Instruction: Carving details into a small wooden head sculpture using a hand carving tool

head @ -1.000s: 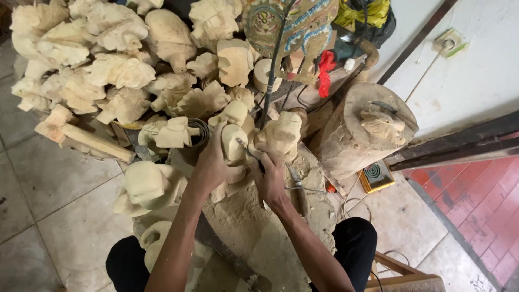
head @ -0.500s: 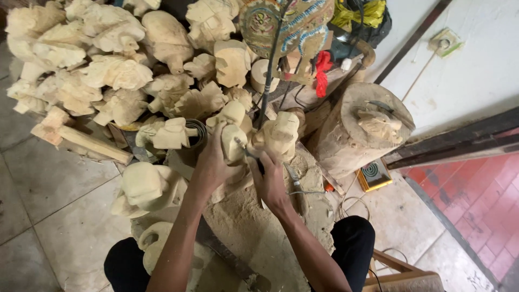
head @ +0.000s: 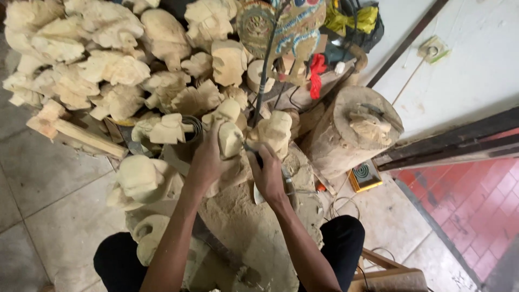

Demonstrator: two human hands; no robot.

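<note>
My left hand (head: pixel 207 162) grips a pale, roughly carved wooden figure (head: pixel 231 138) and holds it upright over a chip-covered wooden work block (head: pixel 243 216). Just to its right, my right hand (head: pixel 268 176) is closed around a dark-handled carving tool (head: pixel 254 154) whose tip rests against the figure's side. Both forearms reach up from the bottom of the head view, and my black-trousered knees flank the block.
A large heap of unfinished pale wood carvings (head: pixel 102 65) fills the upper left. A round log stump (head: pixel 359 130) with a small carving on top stands at right, a small yellow device (head: pixel 365 176) beside it. A painted puppet figure (head: pixel 281 27) leans at the top. Grey floor tiles lie left.
The view has shifted slightly; both hands stay at the figure, the right hand working the tool with small motions against it.
</note>
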